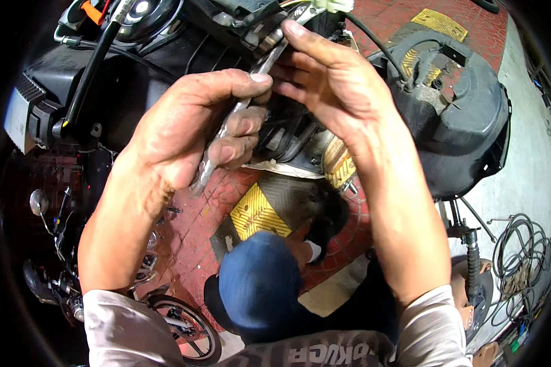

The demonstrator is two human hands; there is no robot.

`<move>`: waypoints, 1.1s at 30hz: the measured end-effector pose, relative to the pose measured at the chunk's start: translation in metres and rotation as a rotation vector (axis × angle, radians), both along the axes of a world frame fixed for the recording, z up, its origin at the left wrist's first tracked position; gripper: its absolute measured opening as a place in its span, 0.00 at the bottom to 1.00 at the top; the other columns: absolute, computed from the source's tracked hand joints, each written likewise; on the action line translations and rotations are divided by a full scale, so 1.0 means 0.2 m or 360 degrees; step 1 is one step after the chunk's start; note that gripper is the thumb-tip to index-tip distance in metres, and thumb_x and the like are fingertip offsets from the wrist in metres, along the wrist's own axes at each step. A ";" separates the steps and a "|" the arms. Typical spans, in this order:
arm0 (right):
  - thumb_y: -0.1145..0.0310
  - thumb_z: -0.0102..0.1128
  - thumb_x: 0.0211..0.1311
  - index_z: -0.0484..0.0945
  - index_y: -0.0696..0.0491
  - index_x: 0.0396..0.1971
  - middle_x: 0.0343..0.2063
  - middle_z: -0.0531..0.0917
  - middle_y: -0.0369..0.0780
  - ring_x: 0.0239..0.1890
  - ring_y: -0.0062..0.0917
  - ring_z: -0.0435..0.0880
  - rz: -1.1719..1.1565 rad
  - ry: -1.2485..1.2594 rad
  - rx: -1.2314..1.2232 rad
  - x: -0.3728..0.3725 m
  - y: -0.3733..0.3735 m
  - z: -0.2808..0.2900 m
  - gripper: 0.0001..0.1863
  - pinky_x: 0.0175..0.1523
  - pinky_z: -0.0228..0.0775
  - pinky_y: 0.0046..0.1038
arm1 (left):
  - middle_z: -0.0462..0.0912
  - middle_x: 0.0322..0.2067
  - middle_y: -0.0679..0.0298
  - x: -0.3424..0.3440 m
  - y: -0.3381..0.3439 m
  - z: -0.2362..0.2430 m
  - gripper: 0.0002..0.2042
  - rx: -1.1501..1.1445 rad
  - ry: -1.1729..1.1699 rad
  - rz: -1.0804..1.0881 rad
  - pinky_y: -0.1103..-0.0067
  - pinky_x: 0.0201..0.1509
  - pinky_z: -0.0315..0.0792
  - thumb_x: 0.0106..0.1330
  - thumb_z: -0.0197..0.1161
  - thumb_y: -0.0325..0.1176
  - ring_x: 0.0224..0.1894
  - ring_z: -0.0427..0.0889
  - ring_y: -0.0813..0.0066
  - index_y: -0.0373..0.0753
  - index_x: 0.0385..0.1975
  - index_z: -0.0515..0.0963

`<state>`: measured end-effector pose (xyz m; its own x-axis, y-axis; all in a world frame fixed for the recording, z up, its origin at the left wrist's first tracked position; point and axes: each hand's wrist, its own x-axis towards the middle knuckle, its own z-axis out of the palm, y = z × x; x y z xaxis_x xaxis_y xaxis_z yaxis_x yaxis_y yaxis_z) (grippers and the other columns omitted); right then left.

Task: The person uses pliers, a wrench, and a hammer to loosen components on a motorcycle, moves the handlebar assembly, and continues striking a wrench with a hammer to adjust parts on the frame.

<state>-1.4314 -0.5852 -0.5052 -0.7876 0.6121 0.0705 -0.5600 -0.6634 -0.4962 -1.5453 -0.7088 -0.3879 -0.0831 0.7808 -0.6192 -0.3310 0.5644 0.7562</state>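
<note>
My left hand [208, 116] is closed around the handle of a long, grey metal wrench [204, 174], its thumb lying along the shaft. The wrench slants up to the right toward dark machine parts [254, 27] of a partly dismantled motorcycle or scooter. Beside its upper end is my right hand [337, 76], fingers loosely curved and apart, with the thumb tip near the tool. Whether those fingers touch the wrench is hard to tell. The wrench's working end is partly hidden among the parts and my hands.
A black plastic housing [459, 110] stands at the right. Coiled black cable [520, 266] lies on the pale floor. Yellow-and-black ramp pieces [260, 211] rest on red paving [196, 238]. My blue-clad knee [257, 281] is below; a wheel [187, 327] shows at lower left.
</note>
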 end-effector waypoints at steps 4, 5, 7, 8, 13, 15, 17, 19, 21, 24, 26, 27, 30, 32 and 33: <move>0.59 0.69 0.68 0.84 0.53 0.45 0.42 0.87 0.42 0.44 0.31 0.86 0.0063 0.0145 -0.0064 0.00 -0.05 -0.01 0.15 0.53 0.79 0.36 | 0.69 0.16 0.71 0.08 -0.03 -0.02 0.11 0.0014 0.0162 0.0106 0.85 0.12 0.58 0.77 0.54 0.38 0.08 0.66 0.80 0.40 0.33 0.71; 0.61 0.69 0.68 0.84 0.54 0.43 0.40 0.87 0.43 0.41 0.32 0.87 0.0068 0.0259 -0.0078 -0.02 -0.04 -0.04 0.12 0.51 0.80 0.37 | 0.69 0.16 0.71 0.09 -0.04 -0.05 0.11 0.0016 0.0174 0.0101 0.85 0.12 0.58 0.77 0.54 0.38 0.08 0.66 0.80 0.40 0.33 0.71; 0.63 0.69 0.66 0.84 0.55 0.42 0.37 0.87 0.44 0.38 0.33 0.88 0.0040 0.0310 -0.0148 -0.03 -0.06 -0.11 0.12 0.50 0.81 0.38 | 0.68 0.15 0.69 0.14 -0.04 -0.10 0.10 -0.0030 0.0181 0.0208 0.85 0.10 0.57 0.75 0.56 0.38 0.07 0.64 0.80 0.39 0.33 0.72; 0.63 0.69 0.66 0.83 0.56 0.41 0.35 0.87 0.44 0.37 0.34 0.88 0.0022 0.0334 -0.0180 -0.02 -0.06 -0.15 0.12 0.49 0.81 0.38 | 0.69 0.16 0.69 0.18 -0.05 -0.13 0.09 -0.0102 0.0221 0.0230 0.85 0.10 0.57 0.74 0.57 0.37 0.08 0.65 0.80 0.38 0.33 0.73; 0.61 0.71 0.58 0.81 0.54 0.35 0.29 0.85 0.39 0.32 0.28 0.86 0.0050 0.0295 -0.0549 -0.01 -0.23 -0.29 0.13 0.40 0.78 0.28 | 0.75 0.16 0.65 0.29 -0.16 -0.40 0.12 -0.0138 0.0288 0.0235 0.81 0.12 0.62 0.72 0.62 0.37 0.10 0.69 0.78 0.37 0.27 0.76; 0.62 0.68 0.61 0.80 0.54 0.36 0.30 0.85 0.40 0.32 0.30 0.86 0.0044 0.0190 -0.0648 0.04 -0.25 -0.31 0.12 0.40 0.81 0.31 | 0.80 0.25 0.62 0.32 -0.20 -0.47 0.10 -0.0140 0.0317 0.0309 0.84 0.13 0.67 0.68 0.64 0.34 0.13 0.74 0.80 0.32 0.37 0.79; 0.61 0.66 0.61 0.79 0.53 0.39 0.31 0.85 0.41 0.31 0.31 0.86 0.0044 0.0109 -0.0632 0.06 -0.26 -0.33 0.13 0.39 0.81 0.31 | 0.81 0.24 0.62 0.35 -0.22 -0.49 0.10 -0.0165 0.0315 0.0290 0.85 0.16 0.70 0.67 0.66 0.34 0.15 0.75 0.80 0.32 0.37 0.79; 0.61 0.67 0.62 0.80 0.52 0.37 0.30 0.84 0.39 0.31 0.27 0.85 0.0094 0.0071 -0.0650 0.07 -0.27 -0.36 0.11 0.38 0.79 0.28 | 0.80 0.22 0.64 0.37 -0.22 -0.49 0.11 -0.0201 0.0407 0.0228 0.85 0.16 0.69 0.68 0.65 0.35 0.15 0.76 0.81 0.32 0.37 0.79; 0.61 0.67 0.62 0.80 0.52 0.36 0.31 0.84 0.38 0.31 0.25 0.85 0.0097 0.0087 -0.0666 0.08 -0.26 -0.38 0.11 0.37 0.78 0.26 | 0.77 0.18 0.65 0.39 -0.21 -0.51 0.11 -0.0211 0.0551 0.0198 0.85 0.14 0.65 0.72 0.63 0.36 0.10 0.70 0.81 0.33 0.39 0.77; 0.63 0.67 0.63 0.81 0.52 0.35 0.33 0.84 0.37 0.31 0.23 0.85 0.0018 0.0113 -0.0665 0.08 -0.26 -0.39 0.09 0.38 0.78 0.25 | 0.75 0.17 0.68 0.39 -0.22 -0.58 0.15 -0.0183 0.0785 0.0136 0.86 0.16 0.63 0.75 0.62 0.42 0.13 0.70 0.85 0.33 0.39 0.77; 0.64 0.67 0.63 0.81 0.53 0.35 0.33 0.84 0.36 0.32 0.23 0.85 -0.0044 0.0135 -0.0646 0.10 -0.26 -0.39 0.08 0.38 0.78 0.24 | 0.75 0.18 0.69 0.41 -0.21 -0.57 0.16 -0.0242 0.0998 0.0068 0.87 0.18 0.63 0.76 0.61 0.44 0.17 0.72 0.86 0.34 0.38 0.77; 0.65 0.70 0.58 0.81 0.54 0.34 0.31 0.83 0.35 0.29 0.19 0.81 -0.0089 0.0176 -0.0682 0.09 -0.26 -0.39 0.10 0.34 0.73 0.22 | 0.76 0.21 0.70 0.41 -0.21 -0.57 0.19 -0.0198 0.1049 0.0004 0.87 0.22 0.65 0.76 0.61 0.48 0.20 0.73 0.87 0.35 0.36 0.78; 0.69 0.70 0.61 0.80 0.56 0.42 0.35 0.85 0.37 0.33 0.23 0.85 -0.0158 0.0192 -0.0574 0.06 -0.24 -0.41 0.12 0.39 0.79 0.24 | 0.77 0.22 0.69 0.38 -0.21 -0.57 0.20 -0.0191 0.1256 -0.0120 0.85 0.23 0.66 0.76 0.61 0.50 0.20 0.73 0.86 0.36 0.35 0.79; 0.71 0.71 0.60 0.78 0.59 0.49 0.36 0.85 0.38 0.36 0.24 0.86 -0.0192 0.0220 -0.0533 0.08 -0.22 -0.41 0.19 0.40 0.79 0.24 | 0.77 0.22 0.69 0.38 -0.20 -0.60 0.21 -0.0120 0.1271 -0.0145 0.86 0.23 0.66 0.76 0.61 0.51 0.20 0.73 0.86 0.36 0.34 0.79; 0.71 0.71 0.60 0.77 0.59 0.51 0.36 0.85 0.38 0.37 0.24 0.86 -0.0221 0.0221 -0.0500 0.08 -0.21 -0.40 0.20 0.41 0.79 0.24 | 0.77 0.22 0.69 0.36 -0.19 -0.61 0.21 -0.0076 0.1273 -0.0152 0.86 0.23 0.66 0.76 0.61 0.51 0.20 0.72 0.86 0.36 0.34 0.79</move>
<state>-1.4157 -0.6281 -0.5861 -0.6914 0.7215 -0.0375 -0.7033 -0.6841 -0.1936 -1.4724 -0.7472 -0.5094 -0.4492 0.7812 -0.4335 0.3517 0.6007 0.7180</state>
